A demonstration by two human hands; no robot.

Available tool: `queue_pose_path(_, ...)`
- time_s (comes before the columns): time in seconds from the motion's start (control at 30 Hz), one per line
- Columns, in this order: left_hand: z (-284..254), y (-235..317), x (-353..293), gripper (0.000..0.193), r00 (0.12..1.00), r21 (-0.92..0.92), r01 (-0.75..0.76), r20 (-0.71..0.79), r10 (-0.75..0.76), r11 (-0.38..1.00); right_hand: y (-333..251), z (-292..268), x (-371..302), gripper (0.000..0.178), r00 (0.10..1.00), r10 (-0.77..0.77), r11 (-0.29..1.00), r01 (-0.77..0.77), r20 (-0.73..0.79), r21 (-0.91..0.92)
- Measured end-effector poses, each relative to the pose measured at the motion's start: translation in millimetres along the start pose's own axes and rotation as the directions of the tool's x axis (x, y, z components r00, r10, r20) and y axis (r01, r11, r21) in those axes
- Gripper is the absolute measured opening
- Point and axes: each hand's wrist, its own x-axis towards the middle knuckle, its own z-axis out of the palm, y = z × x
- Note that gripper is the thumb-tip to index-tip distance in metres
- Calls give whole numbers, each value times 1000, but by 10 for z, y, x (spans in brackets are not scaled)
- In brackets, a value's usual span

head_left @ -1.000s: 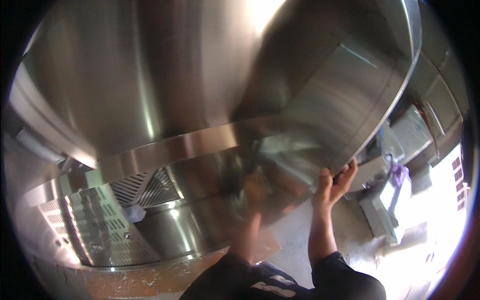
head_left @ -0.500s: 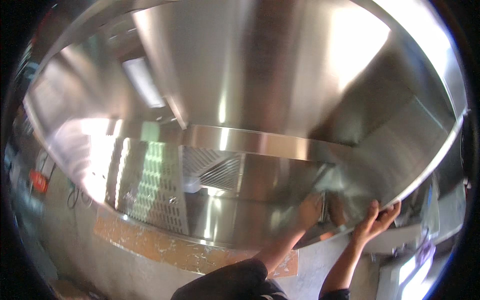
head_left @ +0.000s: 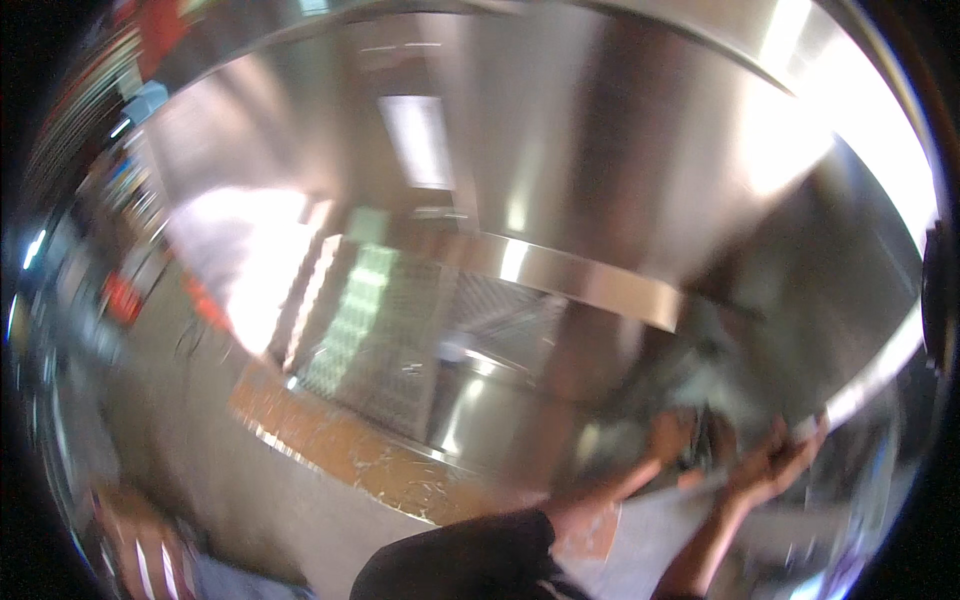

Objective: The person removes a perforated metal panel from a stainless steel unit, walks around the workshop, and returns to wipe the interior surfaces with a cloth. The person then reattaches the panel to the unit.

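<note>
A large, shiny stainless-steel shell (head_left: 545,130), shaped like a kitchen hood, fills most of the view. My left hand (head_left: 675,437) reaches over its near side into the right part of the interior. Its fingers look curled against a small dark or metallic part, which motion blur keeps me from making out. My right hand (head_left: 775,465) grips the shell's rim (head_left: 858,388) at the near right, thumb and fingers on either side of the edge. Inside lie a perforated panel (head_left: 385,330), a slatted piece (head_left: 500,325) and a folded steel strip (head_left: 575,280).
Under the shell's near edge is a scuffed orange-brown board (head_left: 370,455) on the concrete floor (head_left: 230,430). A red object (head_left: 122,298) and blurred clutter stand at the left. At the lower left is a blurred brown shape (head_left: 145,545) beside blue-grey cloth (head_left: 240,580).
The whole view has swung, so the shell and both hands appear farther right. Both hands keep about the same places on the shell. More of the brown shape shows at lower left.
</note>
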Motion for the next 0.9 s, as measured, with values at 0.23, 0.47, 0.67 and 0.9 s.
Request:
queue_pose_path(0.23,-156,-171,232,23,947,-288,-322,-92,309,902,-114,37,4,56,994,-101,988,105,44,-114)
queue_pose_path(0.47,186,-2130,84,19,860,666,-416,509,30,620,-158,51,-99,63,999,-34,999,34,12,-1)
queue_pose_path(0.67,219,-1435,507,32,995,142,-19,-93,32,990,-105,48,-195,68,998,56,994,-56,2,98)
queue_pose_path(0.9,-138,95,229,24,916,-211,-372,-239,321,904,-144,70,-184,66,999,31,999,-31,-6,-11)
